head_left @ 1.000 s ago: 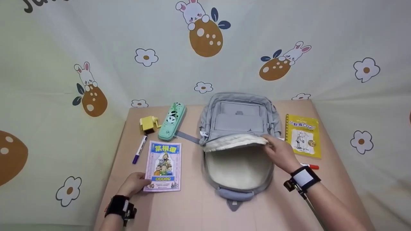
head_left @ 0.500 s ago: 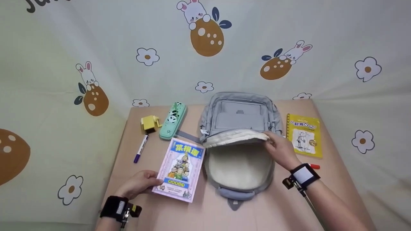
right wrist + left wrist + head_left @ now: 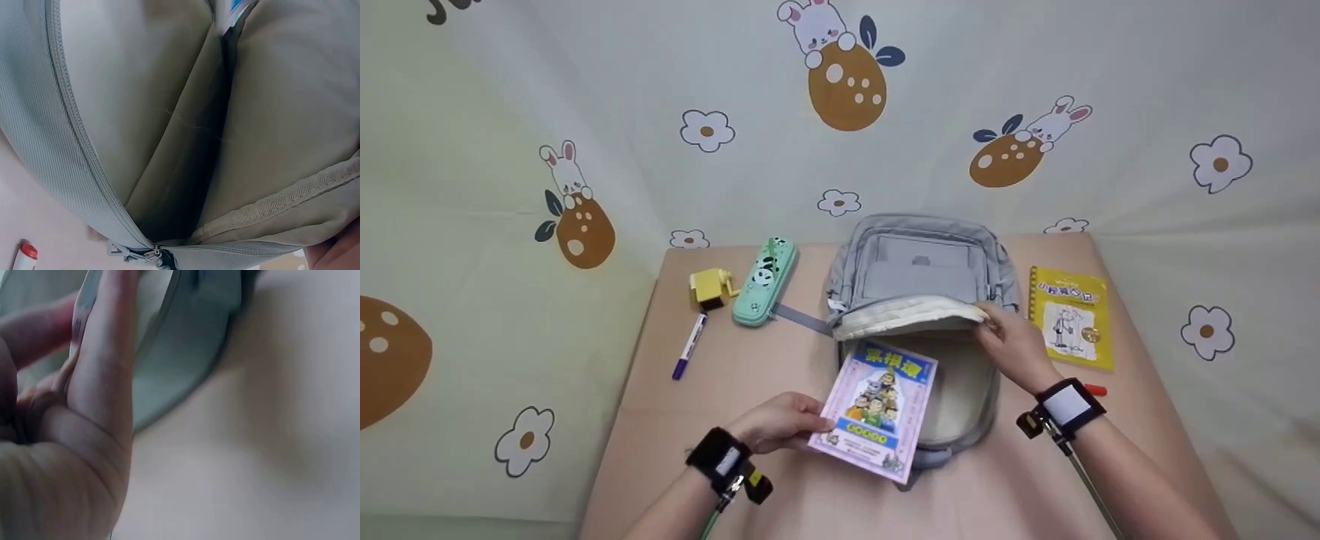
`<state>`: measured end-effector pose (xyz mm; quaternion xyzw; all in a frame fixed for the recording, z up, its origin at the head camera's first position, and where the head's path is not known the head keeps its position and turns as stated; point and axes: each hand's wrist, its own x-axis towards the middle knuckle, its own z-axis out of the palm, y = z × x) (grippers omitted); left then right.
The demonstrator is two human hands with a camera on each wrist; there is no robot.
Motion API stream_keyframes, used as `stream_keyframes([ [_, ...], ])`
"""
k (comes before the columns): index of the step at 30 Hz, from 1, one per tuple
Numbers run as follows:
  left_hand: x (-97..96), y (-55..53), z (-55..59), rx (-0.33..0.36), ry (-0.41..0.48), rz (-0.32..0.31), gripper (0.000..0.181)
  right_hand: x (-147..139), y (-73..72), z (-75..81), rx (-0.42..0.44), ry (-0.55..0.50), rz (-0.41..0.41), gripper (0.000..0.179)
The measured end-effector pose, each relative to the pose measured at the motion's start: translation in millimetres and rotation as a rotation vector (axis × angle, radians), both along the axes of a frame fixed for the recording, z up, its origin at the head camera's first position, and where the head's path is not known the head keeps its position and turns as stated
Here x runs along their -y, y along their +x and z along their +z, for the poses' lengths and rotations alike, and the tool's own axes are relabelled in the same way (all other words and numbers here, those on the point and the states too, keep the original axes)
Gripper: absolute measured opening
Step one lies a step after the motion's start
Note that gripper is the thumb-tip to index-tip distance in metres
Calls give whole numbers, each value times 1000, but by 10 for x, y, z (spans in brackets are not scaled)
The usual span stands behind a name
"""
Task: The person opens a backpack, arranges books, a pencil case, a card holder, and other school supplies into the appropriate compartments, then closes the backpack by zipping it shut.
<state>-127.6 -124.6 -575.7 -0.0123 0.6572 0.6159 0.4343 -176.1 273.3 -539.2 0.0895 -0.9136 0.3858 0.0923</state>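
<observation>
A grey backpack (image 3: pixel 919 270) lies on the table with its main compartment unzipped, showing a cream lining. My right hand (image 3: pixel 1014 349) pinches the edge of the raised flap (image 3: pixel 911 313) at its right side. With my left hand (image 3: pixel 781 421) I grip the lower left edge of a pink and blue book (image 3: pixel 877 409), thumb on the cover. The book is tilted, its top end over the bag's opening. In the right wrist view, a corner of the book (image 3: pixel 233 14) shows at the top of the opening. The left wrist view shows the book (image 3: pixel 84 309) edge-on between fingers.
Left of the bag lie a green panda pencil case (image 3: pixel 765 281), a yellow pencil sharpener with a crank (image 3: pixel 709 289) and a purple-capped marker (image 3: pixel 690 346). To the right are a yellow spiral-bound book (image 3: pixel 1069 319) and a red-capped marker (image 3: pixel 1096 390), partly hidden by my right arm.
My left hand has lifted the book off the table and carried it right, to over the bag's opening. My right hand keeps holding the flap up.
</observation>
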Motion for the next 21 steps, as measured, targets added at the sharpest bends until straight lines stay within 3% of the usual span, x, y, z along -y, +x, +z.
stream_keyframes([
  [4,-412,-140,-34,11,30,26,22,1,-1,-5,-1,-1,-4,25],
  [8,-675,-287,-94,45,73,93,19,13,-2,-6,2,-6,-1,26],
  [15,-963,-483,-230,123,155,266,35,12,-6,9,-5,2,5,27],
  [21,-1074,-594,-249,141,179,376,41,-8,5,8,-2,-1,0,27],
])
